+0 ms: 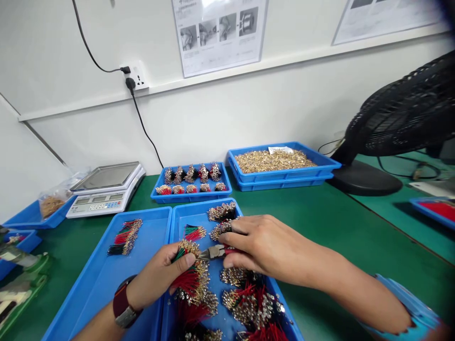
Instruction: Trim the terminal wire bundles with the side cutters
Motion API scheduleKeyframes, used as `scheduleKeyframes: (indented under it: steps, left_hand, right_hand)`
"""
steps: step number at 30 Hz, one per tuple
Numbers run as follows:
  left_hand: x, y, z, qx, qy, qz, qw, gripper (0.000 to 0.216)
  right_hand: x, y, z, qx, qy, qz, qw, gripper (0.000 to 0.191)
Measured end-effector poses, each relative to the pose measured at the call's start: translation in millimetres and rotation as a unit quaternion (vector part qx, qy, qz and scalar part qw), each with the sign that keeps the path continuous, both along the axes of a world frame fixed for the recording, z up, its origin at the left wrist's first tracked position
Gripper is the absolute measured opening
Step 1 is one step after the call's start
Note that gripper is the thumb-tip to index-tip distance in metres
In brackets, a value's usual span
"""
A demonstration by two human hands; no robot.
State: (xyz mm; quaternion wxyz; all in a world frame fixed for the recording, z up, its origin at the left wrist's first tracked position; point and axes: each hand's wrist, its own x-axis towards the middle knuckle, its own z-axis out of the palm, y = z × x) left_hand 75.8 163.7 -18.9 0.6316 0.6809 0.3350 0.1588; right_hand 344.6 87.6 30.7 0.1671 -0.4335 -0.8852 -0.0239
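Observation:
My left hand [159, 272] grips a bundle of red and green wires [190, 277] tipped with gold and silver metal terminals. It is above the right-hand blue tray [282, 303]. In my right hand [263, 244] is a pair of pliers [214, 252] with red handles, its jaws pointing left and touching or almost touching the bundle's terminal ends. Below and around both hands lie more wire bundles [245, 300] in red and black. A small red and green bundle [194, 232] rests just behind the left hand.
Left of the hands, a second blue tray [106, 284] holds a wire bundle [126, 237]. Behind are a scale [106, 189], a tray of bundles [192, 195] and stacked trays [280, 177] of small gold parts. A black fan [398, 109] stands right, near the wall.

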Motion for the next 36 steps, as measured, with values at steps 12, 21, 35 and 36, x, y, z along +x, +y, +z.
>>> scheduleKeyframes:
  steps: [12,21,35,36]
  left_hand:
    - [2,-3,4.1,0.012,0.012,0.001,1.000,0.050]
    - [-1,-4,-2.3,-0.029,0.004,-0.004,1.000,0.052]
    - [-1,0,-1.7,-0.007,0.001,0.021,1.000,0.056]
    - [-2,1,-1.4,-0.001,-0.001,0.018,1.000,0.056]
  right_hand:
    - [1,4,-8.3,0.013,-0.039,-0.039,0.998,0.042]
    - [0,4,-7.7,0.001,-0.019,-0.006,1.000,0.043]
    - [1,1,0.9,-0.028,0.010,0.011,1.000,0.047]
    - [3,1,1.3,-0.018,0.007,0.004,1.000,0.047]
